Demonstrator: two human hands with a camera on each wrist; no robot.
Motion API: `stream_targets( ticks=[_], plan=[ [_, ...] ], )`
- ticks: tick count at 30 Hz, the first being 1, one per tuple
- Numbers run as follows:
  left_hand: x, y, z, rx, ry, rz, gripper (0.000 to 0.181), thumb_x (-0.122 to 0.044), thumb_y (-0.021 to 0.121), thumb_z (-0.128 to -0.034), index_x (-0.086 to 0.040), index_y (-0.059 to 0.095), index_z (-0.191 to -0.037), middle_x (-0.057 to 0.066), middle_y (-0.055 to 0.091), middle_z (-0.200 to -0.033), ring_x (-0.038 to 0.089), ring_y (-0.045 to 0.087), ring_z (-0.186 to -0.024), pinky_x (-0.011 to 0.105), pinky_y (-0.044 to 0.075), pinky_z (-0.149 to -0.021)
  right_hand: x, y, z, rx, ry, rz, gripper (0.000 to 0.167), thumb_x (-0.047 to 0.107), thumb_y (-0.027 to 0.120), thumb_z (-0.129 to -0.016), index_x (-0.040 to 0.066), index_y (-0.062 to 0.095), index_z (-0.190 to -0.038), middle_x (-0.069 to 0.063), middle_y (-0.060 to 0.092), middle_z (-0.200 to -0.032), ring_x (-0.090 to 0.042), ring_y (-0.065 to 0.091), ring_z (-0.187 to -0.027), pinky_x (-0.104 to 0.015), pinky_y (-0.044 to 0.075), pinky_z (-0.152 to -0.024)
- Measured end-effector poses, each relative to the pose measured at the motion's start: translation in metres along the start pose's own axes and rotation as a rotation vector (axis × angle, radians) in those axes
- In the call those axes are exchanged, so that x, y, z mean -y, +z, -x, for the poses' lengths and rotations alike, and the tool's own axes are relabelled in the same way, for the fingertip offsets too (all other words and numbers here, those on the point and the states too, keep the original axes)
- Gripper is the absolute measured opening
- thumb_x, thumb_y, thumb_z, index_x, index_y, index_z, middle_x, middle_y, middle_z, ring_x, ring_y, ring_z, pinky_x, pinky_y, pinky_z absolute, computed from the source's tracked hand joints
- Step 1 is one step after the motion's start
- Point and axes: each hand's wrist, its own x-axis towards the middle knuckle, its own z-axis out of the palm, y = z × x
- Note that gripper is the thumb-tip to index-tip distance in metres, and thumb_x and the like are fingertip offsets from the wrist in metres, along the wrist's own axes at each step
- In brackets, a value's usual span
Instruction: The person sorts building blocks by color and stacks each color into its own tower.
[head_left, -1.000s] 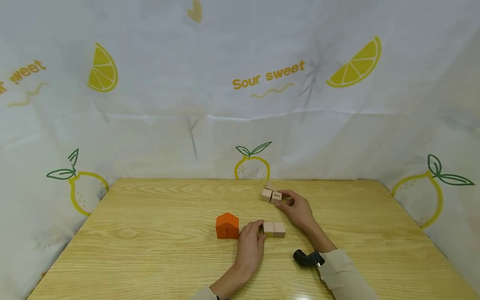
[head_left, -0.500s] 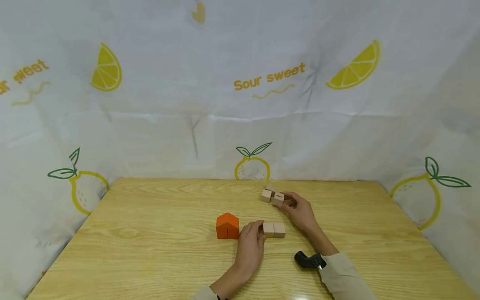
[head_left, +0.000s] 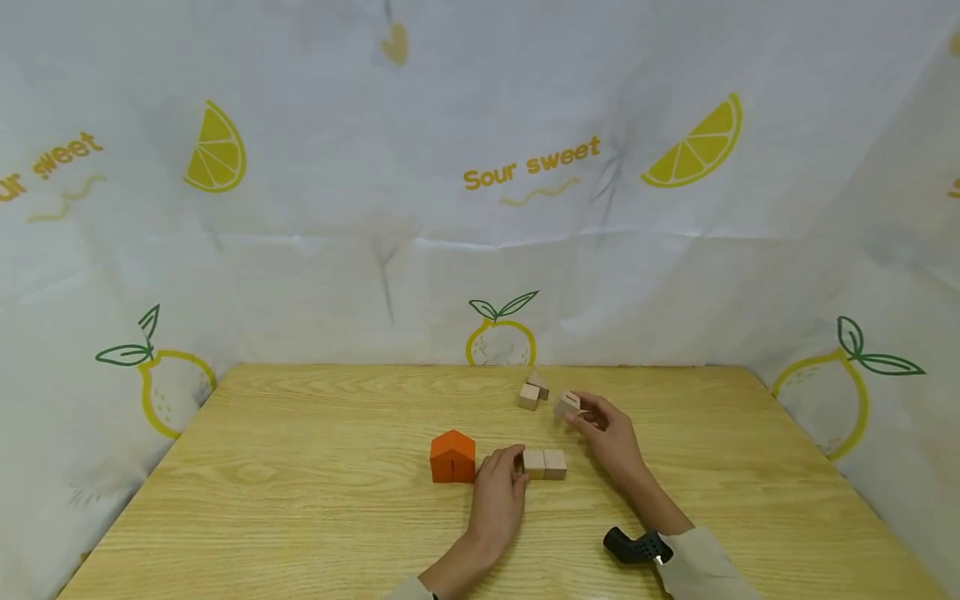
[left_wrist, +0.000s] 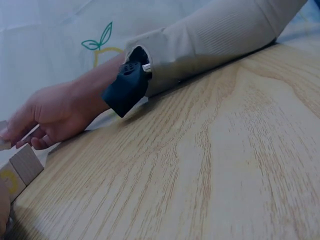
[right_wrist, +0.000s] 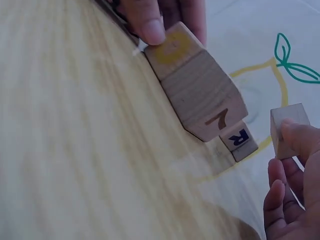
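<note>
In the head view, my right hand (head_left: 611, 442) pinches a pale wooden cube (head_left: 566, 405) between thumb and fingers, and a dark mark shows on its top. The right wrist view shows that cube (right_wrist: 290, 112) held off the table. My left hand (head_left: 497, 502) rests at the left end of two wooden cubes placed side by side. Its thumb and fingers grip the left cube (head_left: 533, 463), which bears a yellow print in the right wrist view. Touching it is the right cube (head_left: 555, 464), marked with what looks like a 7 (right_wrist: 216, 118).
Left of my left hand stands an orange house-shaped block stack (head_left: 453, 458). Farther back sit another wooden cube (head_left: 528, 397) and a pale triangular block (head_left: 537, 383). A black wrist-mounted device (head_left: 636, 547) hangs at my right sleeve. A printed cloth hangs behind the table.
My right hand has drawn its cube away from the two back blocks, to the right and slightly toward me, and turned it a little. My left hand stays on the row.
</note>
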Motion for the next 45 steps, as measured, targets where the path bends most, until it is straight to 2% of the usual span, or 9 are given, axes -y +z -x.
stream_targets(
  ticks=[5,10,17,23,34,40,45],
  plan=[
    [0.001,-0.001,0.0,-0.007,0.003,-0.01,0.037,0.003,0.071,-0.0828,0.0,0.061,-0.118,0.008,0.063,-0.105,0.016,0.055,-0.087,0.028,0.049,-0.075,0.004,0.0,0.012,0.015,-0.035,-0.001,0.042,0.022,0.066,-0.092,0.008,0.057,-0.13,-0.011,0.06,-0.109,-0.016,0.058,-0.093,-0.025,0.047,-0.079],
    [0.001,-0.001,0.0,-0.008,0.007,-0.022,0.037,0.002,0.072,-0.083,-0.001,0.061,-0.118,0.008,0.063,-0.106,0.016,0.056,-0.088,0.03,0.049,-0.076,0.007,0.002,0.02,0.033,-0.095,-0.015,0.039,0.015,0.067,-0.092,0.007,0.058,-0.128,-0.011,0.061,-0.101,-0.016,0.057,-0.09,-0.026,0.048,-0.075],
    [0.002,0.0,0.0,-0.009,-0.003,-0.017,0.037,0.002,0.072,-0.083,-0.001,0.061,-0.118,0.007,0.063,-0.106,0.016,0.056,-0.09,0.031,0.048,-0.076,0.012,0.006,0.027,0.049,-0.195,-0.033,0.037,0.006,0.067,-0.09,0.007,0.06,-0.126,-0.008,0.06,-0.106,-0.016,0.057,-0.094,-0.027,0.048,-0.075],
    [0.003,0.0,0.0,-0.007,0.002,-0.014,0.037,0.002,0.071,-0.0833,-0.001,0.061,-0.118,0.008,0.063,-0.106,0.015,0.055,-0.086,0.027,0.048,-0.073,0.01,0.009,0.027,0.07,-0.24,-0.021,0.037,0.004,0.069,-0.088,0.009,0.062,-0.124,-0.006,0.059,-0.105,-0.015,0.055,-0.094,-0.028,0.048,-0.074],
    [0.001,0.0,0.0,0.001,0.012,-0.023,0.037,0.002,0.072,-0.0831,-0.001,0.061,-0.118,0.008,0.063,-0.107,0.016,0.056,-0.086,0.028,0.049,-0.073,0.014,0.013,0.03,0.127,-0.253,0.067,0.04,0.005,0.07,-0.087,0.013,0.062,-0.125,-0.002,0.058,-0.109,-0.023,0.053,-0.097,-0.031,0.045,-0.077],
    [0.002,0.0,-0.001,-0.004,0.018,-0.032,0.039,0.005,0.072,-0.081,0.0,0.061,-0.118,0.008,0.063,-0.108,0.018,0.058,-0.091,0.03,0.049,-0.076,0.039,0.013,0.036,0.15,-0.262,0.081,0.039,0.001,0.071,-0.085,0.003,0.062,-0.123,-0.009,0.059,-0.11,-0.037,0.053,-0.095,-0.04,0.045,-0.076],
    [0.002,0.001,-0.001,-0.014,0.025,-0.031,0.039,0.006,0.072,-0.0805,0.0,0.061,-0.118,0.008,0.063,-0.108,0.019,0.058,-0.092,0.031,0.049,-0.077,0.051,0.012,0.038,0.167,-0.26,0.123,0.038,0.001,0.071,-0.084,0.001,0.062,-0.121,-0.01,0.059,-0.111,-0.038,0.053,-0.097,-0.043,0.045,-0.077]
  ],
)
